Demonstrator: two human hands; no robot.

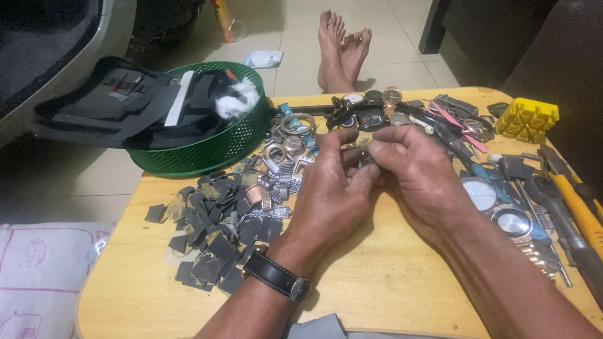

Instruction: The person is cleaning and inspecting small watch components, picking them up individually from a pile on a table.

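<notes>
Between your two hands sits a small metal part [366, 157], pinched at the fingertips over the middle of the table [377, 282], toward its far edge; its exact kind cannot be made out. Your left hand [333, 188] has its fingers curled inward, thumb and fingers closed on the part from the left. Your right hand [414, 169] meets it from the right, fingers pressed together on the same part. A dark-strapped wristwatch [276, 276] is on your left wrist.

Just beyond your fingertips, along the far edge, lies a cluster of watch cases and dials [370, 107]. To the left of your left hand lie loose silver watch cases and bracelet links [286, 163], and nearer the left edge a heap of small dark grey square pieces [213, 232]. A green mesh basket [213, 147] overhangs the far left corner, holding a black tool pouch [119, 100].

Right of your right hand lie two round watches [496, 207], one white-faced, one dark-faced. Toward the right edge lie a yellow-handled tool [581, 210] and, at the far right corner, a yellow plastic block [526, 118].
</notes>
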